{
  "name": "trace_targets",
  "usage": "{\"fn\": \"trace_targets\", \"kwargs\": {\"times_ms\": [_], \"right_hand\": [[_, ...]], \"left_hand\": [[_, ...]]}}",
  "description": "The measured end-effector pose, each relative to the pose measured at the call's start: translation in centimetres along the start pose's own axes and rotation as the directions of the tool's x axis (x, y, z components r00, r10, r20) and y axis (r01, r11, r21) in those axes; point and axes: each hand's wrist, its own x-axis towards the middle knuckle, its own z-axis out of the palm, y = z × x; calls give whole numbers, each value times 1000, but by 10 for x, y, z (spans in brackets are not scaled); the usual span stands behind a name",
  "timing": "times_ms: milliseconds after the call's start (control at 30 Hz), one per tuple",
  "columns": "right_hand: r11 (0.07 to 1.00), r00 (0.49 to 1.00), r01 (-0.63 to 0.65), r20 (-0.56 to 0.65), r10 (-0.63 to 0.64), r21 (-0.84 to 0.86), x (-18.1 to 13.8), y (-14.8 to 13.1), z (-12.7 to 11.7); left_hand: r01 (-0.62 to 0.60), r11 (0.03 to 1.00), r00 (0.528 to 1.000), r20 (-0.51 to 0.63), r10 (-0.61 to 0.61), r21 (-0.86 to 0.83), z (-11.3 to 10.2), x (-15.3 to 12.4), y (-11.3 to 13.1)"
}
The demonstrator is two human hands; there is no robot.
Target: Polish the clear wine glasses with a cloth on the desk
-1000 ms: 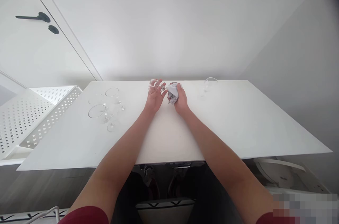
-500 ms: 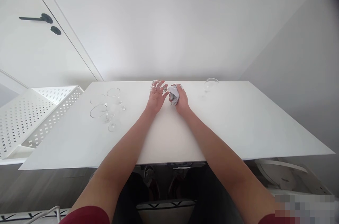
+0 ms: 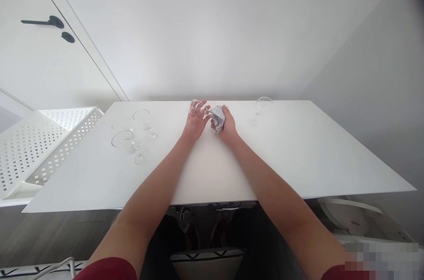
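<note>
My left hand [image 3: 196,123] holds a clear stemmed glass [image 3: 192,106] on its side, the bowl to the left and the stem pointing right. My right hand [image 3: 228,123] grips a crumpled grey-white cloth [image 3: 217,115], bunched around the foot end of that glass. The cloth hides the glass's foot. Both hands are close together over the far middle of the white table [image 3: 212,174].
Several clear stemmed glasses, among them a wide-rimmed glass [image 3: 122,138], stand at the table's left. Another glass [image 3: 263,104] stands at the back right. A white perforated rack [image 3: 36,147] is beyond the left edge; a wall [image 3: 205,28] rises behind.
The cloth and the fingers of my right hand have shifted slightly around the glass's foot end. My left hand keeps its hold, and the standing glasses stay put.
</note>
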Motion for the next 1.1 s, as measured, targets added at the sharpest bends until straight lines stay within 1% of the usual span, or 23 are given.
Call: {"fn": "trace_targets", "kwargs": {"times_ms": [133, 267, 333, 400, 500, 567, 600, 633, 700, 733, 767, 800, 833, 900, 967, 1000, 1033, 1067, 1100], "right_hand": [[1000, 1000, 4, -10, -4, -2, 1, 1, -1], [999, 999, -8, -36, 7, -31, 2, 1, 0], [997, 999, 13, -49, -17, -79, -1, 1, 2], [978, 992, 105, -43, -115, -181, -7, -1, 5], [895, 957, 278, 20, -290, -350, -16, -4, 9], [875, 948, 311, 58, -313, -370, -18, -4, 11], [894, 956, 289, 55, -288, -342, -17, -4, 11], [926, 971, 237, 42, -235, -294, -15, -3, 10], [982, 998, 66, 13, -64, -179, -9, -2, 8], [991, 1000, -19, 5, 20, -133, -6, -1, 6], [991, 997, -75, 3, 76, -109, -4, -1, 5], [990, 996, -86, 1, 87, -108, -3, -1, 4], [991, 999, -47, 3, 48, -128, -4, -1, 4], [966, 992, 129, 31, -125, -223, -8, -1, 5], [880, 949, 316, 99, -301, -353, -15, -2, 8], [831, 926, 377, 133, -355, -408, -18, -1, 10], [801, 914, 404, 152, -377, -442, -19, -1, 11], [804, 918, 393, 142, -370, -445, -20, -1, 12], [842, 937, 346, 112, -330, -413, -19, -1, 12]], "left_hand": [[-5, 1000, 1000, 24, 5, 1, 0, 0, 0], [8, 1000, 1000, -5, -8, 9, 1, 0, 0], [9, 1000, 1000, -8, -9, 4, 1, 0, 0], [6, 1000, 1000, -10, -6, -5, 0, 1, 0], [5, 1000, 1000, -21, -5, -8, -2, 1, -1], [-1, 1000, 1000, -30, 1, -5, -3, 1, -1], [-4, 1000, 999, -32, 4, -1, -3, 2, -1], [-8, 1000, 1000, -30, 8, 3, -3, 2, -1], [-12, 1000, 1000, -11, 12, 15, -2, 1, -1], [-11, 1000, 1000, 2, 11, 22, -2, 1, -1], [-10, 1000, 1000, 14, 10, 27, -1, 1, 0], [-9, 1000, 1000, 20, 9, 30, 0, 1, 0], [-10, 1000, 1000, 17, 10, 28, 0, 0, 0], [-17, 1000, 1000, -3, 17, 11, 0, 1, 0], [-33, 999, 999, -21, 33, -8, -2, 2, 1], [-42, 999, 999, -23, 42, -10, -3, 2, 1], [-48, 999, 999, -22, 48, -7, -4, 2, 1], [-52, 999, 999, -18, 52, 1, -4, 3, 1], [-51, 999, 999, -9, 51, 10, -5, 2, 1]]}}
